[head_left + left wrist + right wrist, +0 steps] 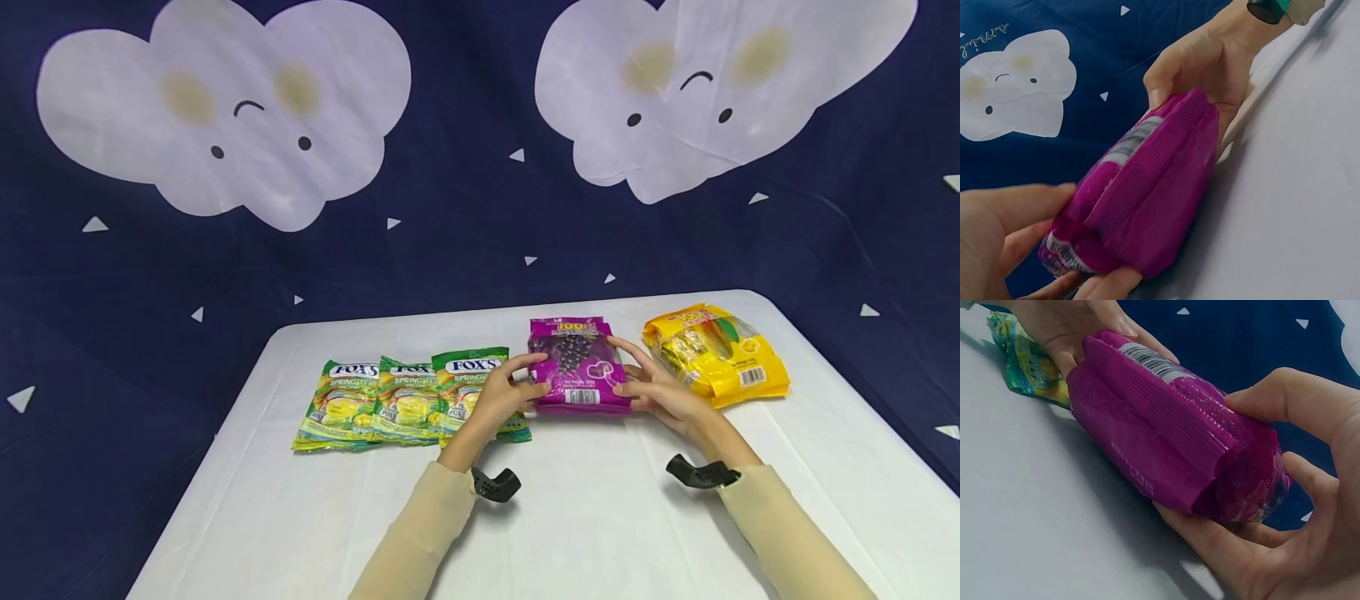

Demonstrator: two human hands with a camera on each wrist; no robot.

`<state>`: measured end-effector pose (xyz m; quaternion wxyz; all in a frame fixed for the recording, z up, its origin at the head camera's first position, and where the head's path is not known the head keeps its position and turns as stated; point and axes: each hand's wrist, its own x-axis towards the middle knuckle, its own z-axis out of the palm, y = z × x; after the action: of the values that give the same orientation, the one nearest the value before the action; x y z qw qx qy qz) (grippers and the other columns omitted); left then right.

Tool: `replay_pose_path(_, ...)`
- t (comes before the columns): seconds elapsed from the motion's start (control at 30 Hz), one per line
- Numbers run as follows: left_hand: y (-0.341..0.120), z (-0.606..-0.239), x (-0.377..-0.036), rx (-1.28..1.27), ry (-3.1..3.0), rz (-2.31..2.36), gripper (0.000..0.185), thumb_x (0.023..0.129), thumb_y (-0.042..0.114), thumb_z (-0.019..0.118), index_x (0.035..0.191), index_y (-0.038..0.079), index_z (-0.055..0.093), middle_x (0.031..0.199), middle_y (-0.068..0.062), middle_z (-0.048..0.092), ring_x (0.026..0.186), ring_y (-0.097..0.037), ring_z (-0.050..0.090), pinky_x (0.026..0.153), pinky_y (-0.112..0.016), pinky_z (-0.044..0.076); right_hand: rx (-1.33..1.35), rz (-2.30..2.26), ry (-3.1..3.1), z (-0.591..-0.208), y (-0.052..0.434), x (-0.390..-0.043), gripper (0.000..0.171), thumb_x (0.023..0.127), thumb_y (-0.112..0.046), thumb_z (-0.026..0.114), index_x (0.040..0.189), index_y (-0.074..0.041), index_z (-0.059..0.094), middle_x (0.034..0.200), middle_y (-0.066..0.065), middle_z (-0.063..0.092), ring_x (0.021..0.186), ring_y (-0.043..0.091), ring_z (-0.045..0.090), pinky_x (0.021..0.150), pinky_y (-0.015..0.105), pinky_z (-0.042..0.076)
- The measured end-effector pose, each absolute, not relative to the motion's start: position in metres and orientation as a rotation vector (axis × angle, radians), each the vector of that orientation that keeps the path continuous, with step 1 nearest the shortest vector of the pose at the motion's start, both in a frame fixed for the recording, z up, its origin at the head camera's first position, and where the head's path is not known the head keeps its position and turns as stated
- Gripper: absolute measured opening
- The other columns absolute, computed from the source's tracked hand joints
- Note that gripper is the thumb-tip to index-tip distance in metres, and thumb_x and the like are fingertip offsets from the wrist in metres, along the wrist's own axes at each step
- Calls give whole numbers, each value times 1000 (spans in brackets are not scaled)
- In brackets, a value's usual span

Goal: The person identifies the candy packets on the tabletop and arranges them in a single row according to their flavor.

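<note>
A purple candy bag (576, 354) with a clear window and a barcode is held between both hands over the white table. My left hand (501, 393) grips its left side, thumb on the front face and fingers curled round the edge and underside. On the opposite side my right hand (663, 393) holds it the same way; the right wrist view shows its thumb on top of the bag (1141, 419) and fingers beneath. Seen from the left wrist, the crimped bottom seam of the purple bag (1141, 181) faces the camera, close over the cloth.
Three green and yellow FOX'S candy bags (408, 400) lie in an overlapping row to the left, the nearest partly behind my left hand. A yellow candy bag (712, 354) lies at the right, near my right hand. Behind the white table (585, 517) hangs a dark blue cloud-patterned curtain (465, 275).
</note>
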<state>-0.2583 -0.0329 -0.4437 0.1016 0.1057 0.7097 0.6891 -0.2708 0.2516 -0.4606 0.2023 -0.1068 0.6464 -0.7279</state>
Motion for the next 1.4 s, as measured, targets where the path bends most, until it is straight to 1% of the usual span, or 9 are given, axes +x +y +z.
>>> replay_pose_path(0.2,-36,-447,-254,375,2055,1978,52,82,8,77,129,21,60,136,-6,44,70,-18,62,69,-42,58,-341,-1996,1848,-457,254,-256,86,89,1,60,155,-29,15,148,25,13,109,28,55,86,40,53)
replay_pose_path(0.4,-38,-446,-249,427,1989,1952,59,79,4,79,130,21,57,143,-8,37,74,-21,65,68,-40,58,-373,-1971,1894,-456,257,-246,91,86,2,66,155,-31,17,148,21,16,102,23,56,74,26,54)
replay_pose_path(0.5,-41,-445,-246,476,2017,1900,63,77,3,80,132,25,55,142,-1,37,69,-19,62,65,-39,56,-414,-1982,1848,-456,256,-242,96,83,6,67,155,-31,14,149,21,13,109,25,55,84,32,53)
replay_pose_path(0.57,-43,-446,-245,516,2048,1854,66,77,3,80,132,27,53,125,-5,49,65,-17,57,60,-37,53,-445,-1983,1811,-455,254,-240,100,81,7,67,155,-31,11,149,22,10,116,29,52,92,39,50)
replay_pose_path(0.7,-47,-444,-242,586,2132,1766,69,75,5,82,131,29,52,113,-4,50,68,-21,51,59,-34,48,-482,-1943,1826,-454,250,-237,108,77,7,71,154,-33,7,146,25,10,118,30,52,93,44,49)
replay_pose_path(0.73,-48,-444,-242,597,2156,1747,68,74,5,82,131,29,52,114,-6,49,71,-24,52,61,-33,47,-490,-1933,1838,-454,250,-236,109,76,7,71,153,-33,6,145,25,11,118,30,52,92,44,49)
replay_pose_path(0.8,-48,-442,-240,605,2207,1712,68,73,6,84,129,30,52,130,-3,41,81,-30,53,65,-33,47,-500,-1917,1865,-454,249,-235,110,75,6,72,153,-33,5,143,25,14,117,31,52,90,45,50)
replay_pose_path(0.9,-47,-442,-238,610,2251,1684,68,72,7,85,127,32,53,138,-6,33,88,-35,53,68,-33,46,-514,-1918,1872,-454,249,-233,109,75,7,72,152,-31,5,142,26,16,116,32,52,89,46,51)
replay_pose_path(1.4,-47,-441,-237,638,2273,1676,69,71,6,85,126,31,52,131,-7,34,87,-34,52,69,-34,47,-484,-1899,1924,-455,248,-231,108,74,4,73,152,-31,7,145,23,17,119,37,48,91,44,49)
